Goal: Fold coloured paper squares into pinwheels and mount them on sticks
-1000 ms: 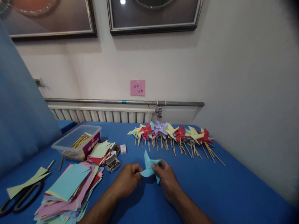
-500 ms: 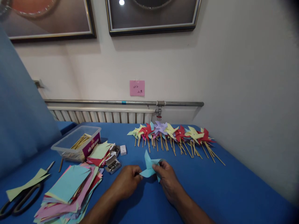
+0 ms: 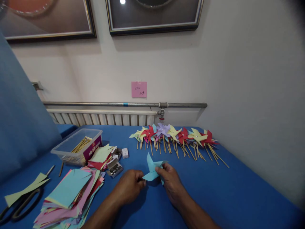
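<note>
A light blue paper pinwheel [image 3: 152, 168] is held just above the blue table [image 3: 214, 190] between both hands. My left hand [image 3: 128, 186] pinches its lower left tip with closed fingers. Fingers of my right hand [image 3: 169, 182] are closed on its right side and centre. One blade points up. A row of finished pinwheels on sticks [image 3: 176, 137], red, yellow, purple and blue, lies behind it near the wall.
A stack of coloured paper squares [image 3: 69, 194] lies at the left, with black scissors [image 3: 17, 203] and a yellow offcut beside it. A clear box of wooden sticks [image 3: 77, 146], more paper, and small boxes of metal pins [image 3: 114, 167] stand behind the stack.
Both hands and the blue pinwheel stay almost where they were; the view has shifted slightly, and the grip looks unchanged.
</note>
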A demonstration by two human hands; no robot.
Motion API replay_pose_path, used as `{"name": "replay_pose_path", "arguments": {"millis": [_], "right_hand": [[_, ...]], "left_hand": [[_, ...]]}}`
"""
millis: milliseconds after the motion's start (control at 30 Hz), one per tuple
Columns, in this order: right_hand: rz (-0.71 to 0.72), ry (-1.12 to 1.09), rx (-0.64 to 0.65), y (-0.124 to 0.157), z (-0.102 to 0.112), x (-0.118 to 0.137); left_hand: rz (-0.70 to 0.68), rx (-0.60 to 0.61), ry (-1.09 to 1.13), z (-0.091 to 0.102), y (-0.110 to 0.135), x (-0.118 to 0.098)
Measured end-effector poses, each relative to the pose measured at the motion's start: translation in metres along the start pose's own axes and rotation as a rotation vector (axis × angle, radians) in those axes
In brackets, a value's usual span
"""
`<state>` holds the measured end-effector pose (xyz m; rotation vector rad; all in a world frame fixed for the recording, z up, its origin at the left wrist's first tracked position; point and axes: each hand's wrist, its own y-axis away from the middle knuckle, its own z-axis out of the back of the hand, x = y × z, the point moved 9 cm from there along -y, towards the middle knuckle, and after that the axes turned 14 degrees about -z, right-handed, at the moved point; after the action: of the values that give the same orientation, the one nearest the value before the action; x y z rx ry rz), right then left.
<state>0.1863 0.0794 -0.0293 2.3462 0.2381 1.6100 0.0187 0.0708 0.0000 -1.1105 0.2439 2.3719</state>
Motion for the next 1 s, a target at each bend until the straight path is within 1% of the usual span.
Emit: {"name": "replay_pose_path", "arguments": {"millis": [133,267,533,767,1000], "right_hand": [[0.018,0.012,-0.006,0.000,0.000,0.003],[0.018,0.019,-0.016,0.000,0.001,0.004],[0.013,0.018,-0.005,0.000,0.000,0.004],[-0.019,-0.018,0.042,0.005,-0.006,0.006],[-0.039,-0.045,0.067,0.012,-0.012,0.010]], "left_hand": [[-0.017,0.022,0.003,-0.004,-0.001,0.002],[-0.006,0.031,0.005,-0.005,0.000,0.004],[-0.007,0.042,0.002,-0.004,0.000,0.004],[0.003,0.014,0.056,-0.005,0.000,0.007],[-0.001,-0.009,0.070,-0.003,-0.001,0.004]]}}
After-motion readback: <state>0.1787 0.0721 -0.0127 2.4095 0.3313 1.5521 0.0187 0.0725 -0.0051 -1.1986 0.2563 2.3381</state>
